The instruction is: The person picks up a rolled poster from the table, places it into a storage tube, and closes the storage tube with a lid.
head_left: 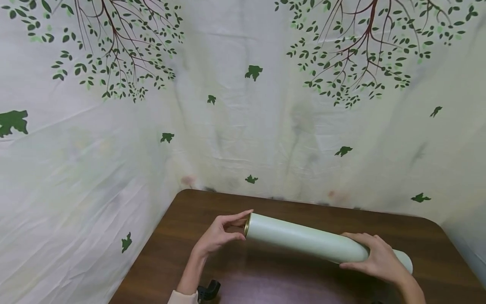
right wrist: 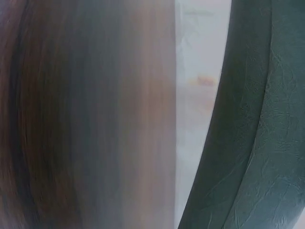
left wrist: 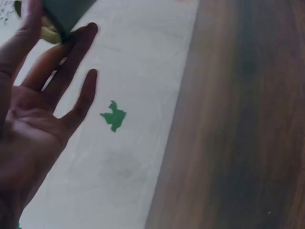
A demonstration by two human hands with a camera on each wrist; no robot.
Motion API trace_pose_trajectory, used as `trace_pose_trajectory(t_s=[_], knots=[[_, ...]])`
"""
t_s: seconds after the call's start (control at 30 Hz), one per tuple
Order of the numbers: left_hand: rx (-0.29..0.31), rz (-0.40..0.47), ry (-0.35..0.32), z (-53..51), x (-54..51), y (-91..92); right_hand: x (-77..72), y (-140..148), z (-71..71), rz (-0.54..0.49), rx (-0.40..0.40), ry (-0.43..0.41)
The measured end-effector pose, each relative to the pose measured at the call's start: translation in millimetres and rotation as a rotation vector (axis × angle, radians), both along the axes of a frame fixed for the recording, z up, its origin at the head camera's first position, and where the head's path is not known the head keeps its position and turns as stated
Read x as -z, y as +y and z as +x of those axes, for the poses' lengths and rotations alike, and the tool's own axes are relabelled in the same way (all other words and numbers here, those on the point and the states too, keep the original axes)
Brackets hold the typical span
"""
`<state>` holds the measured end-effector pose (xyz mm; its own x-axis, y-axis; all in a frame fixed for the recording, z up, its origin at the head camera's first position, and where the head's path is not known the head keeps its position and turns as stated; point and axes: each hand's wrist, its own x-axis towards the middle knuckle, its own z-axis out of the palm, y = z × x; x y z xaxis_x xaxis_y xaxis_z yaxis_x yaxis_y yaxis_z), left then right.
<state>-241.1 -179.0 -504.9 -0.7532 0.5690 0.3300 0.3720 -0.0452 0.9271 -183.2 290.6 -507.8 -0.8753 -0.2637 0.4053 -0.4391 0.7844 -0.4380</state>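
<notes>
A long pale green tube [head_left: 300, 236] with a gold rim at its left end is held above the table, its left end higher than its right. My right hand [head_left: 383, 257] grips it near the right end, thumb below and fingers over the top. At the gold-rimmed end, my left hand [head_left: 216, 236] has its thumb and fingers curved round the rim. The left wrist view has the rim end of the tube [left wrist: 69, 14] between thumb and fingers of the left hand [left wrist: 43, 114], two fingers extended. In the right wrist view the tube [right wrist: 257, 114] fills the right side; no fingers show.
A brown wooden table [head_left: 190, 211] with rounded back corners lies under the hands. Behind and left of it hangs a pale cloth [head_left: 228, 139] printed with branches and green leaves. A black wrist device [head_left: 209, 290] is beside the left sleeve.
</notes>
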Motion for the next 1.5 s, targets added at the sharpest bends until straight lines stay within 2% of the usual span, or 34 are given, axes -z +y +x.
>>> trace_pose_trajectory(t_s=[0.07, 0.17, 0.33, 0.4, 0.57, 0.63, 0.83, 0.93, 1.13, 1.3, 1.43, 1.5], knots=[[-0.001, 0.042, -0.017, -0.3, 3.6, 1.6, -0.9, 0, -0.1, 0.0, 0.002, -0.041], [0.004, 0.069, -0.049, -0.1, 9.4, 4.8, -1.4, 2, 0.1, 0.009, 0.01, -0.058], [-0.016, 0.028, -0.068, 1.2, 12.0, 4.8, -2.1, 3, 1.3, 0.033, 0.031, -0.069], [-0.052, -0.01, -0.035, 2.2, 9.6, 2.9, -2.8, 2, 1.8, 0.042, 0.038, -0.075], [-0.169, -0.089, 0.126, 3.7, 2.7, -0.1, -5.4, -3, 1.5, 0.046, 0.05, -0.102], [-0.186, -0.096, 0.151, 4.5, 0.7, -0.2, -5.7, -4, 1.4, 0.043, 0.045, -0.108], [-0.14, -0.117, 0.127, 6.6, -6.0, 2.3, -5.1, 5, 0.9, 0.037, -0.012, -0.022], [-0.127, -0.131, 0.126, 5.9, -8.3, 3.7, -5.4, 8, 0.0, 0.033, -0.028, -0.005], [-0.095, -0.148, 0.126, 3.0, -2.9, 6.0, -2.3, 9, -0.7, 0.043, -0.033, -0.067], [-0.092, -0.165, 0.137, -0.3, 1.1, 6.9, -2.6, 10, -3.1, 0.035, -0.048, -0.134], [-0.107, -0.19, 0.121, 0.1, -2.4, 2.8, -3.1, 6, -3.4, 0.028, -0.031, -0.137], [-0.115, -0.193, 0.14, 0.9, -5.7, -0.7, -2.7, 3, -2.8, 0.025, -0.016, -0.138]])
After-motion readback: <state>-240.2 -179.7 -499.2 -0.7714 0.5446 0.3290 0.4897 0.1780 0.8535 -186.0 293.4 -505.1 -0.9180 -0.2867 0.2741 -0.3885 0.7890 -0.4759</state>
